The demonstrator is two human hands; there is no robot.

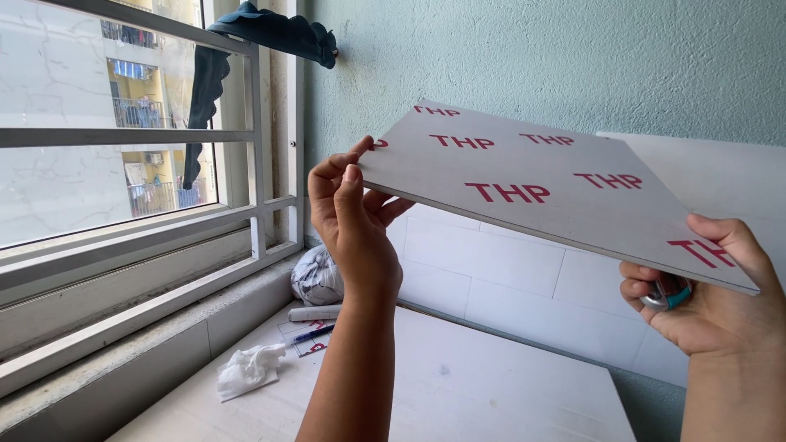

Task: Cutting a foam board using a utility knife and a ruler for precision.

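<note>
Head view, left to right: crumpled white tissue (250, 369) and a pen (314, 333) lie on the white slab (491, 393) by the window. Left hand (354, 217) pinches the near corner of the grey board (540, 184), which is held up tilted in the air; right hand (720, 299) grips its other edge, with some small metal thing (667, 293) tucked underneath. I'd say keep both grips even so it doesn't twist. Board's underside is hidden, and that small item is hard to identify.

head view, close, facing wall corner (304, 123)
</note>
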